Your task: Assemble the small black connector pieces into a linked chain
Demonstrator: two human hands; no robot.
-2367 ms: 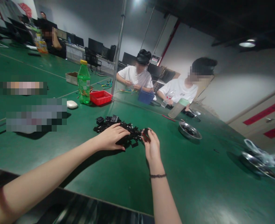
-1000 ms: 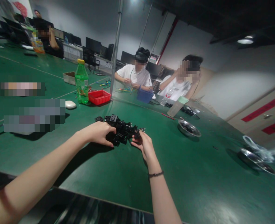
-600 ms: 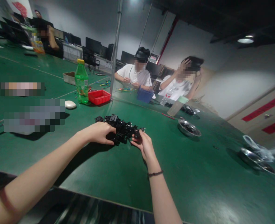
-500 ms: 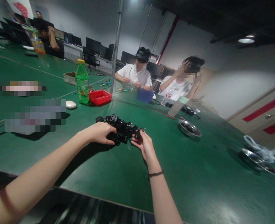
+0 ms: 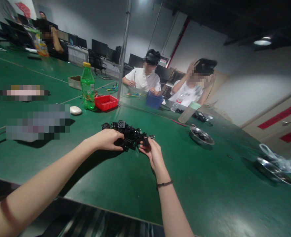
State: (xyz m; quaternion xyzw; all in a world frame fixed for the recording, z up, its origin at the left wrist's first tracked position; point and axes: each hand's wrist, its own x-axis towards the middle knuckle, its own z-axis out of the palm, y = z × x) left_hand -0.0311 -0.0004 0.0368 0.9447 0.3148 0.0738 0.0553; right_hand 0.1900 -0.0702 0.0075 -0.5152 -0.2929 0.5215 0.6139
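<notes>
A heap of small black plastic parts [image 5: 130, 135] lies on the green tabletop in front of me. Some pieces are square, and a grey symbol shows on one top face. At the heap's left side, my left hand [image 5: 111, 140] curls its fingers and thumb round some of the parts; its fingertips are partly hidden among them. My right hand [image 5: 152, 149] is at the right end, with thumb and fingers closed on a small dark part [image 5: 145, 141]. That part's exact kind is too small to make out.
Beyond the heap stand a green bottle [image 5: 87, 87], a red tray [image 5: 106, 103] and a white mouse [image 5: 75, 110]. Metal bowls [image 5: 201, 136] sit to the right. A metal pole [image 5: 123, 52] rises behind. Two people in white shirts sit across the table by a blue bin [image 5: 154, 99].
Both my hands stay almost where they were at the heap. Across the table, the person by the blue bin has shifted a hand towards it.
</notes>
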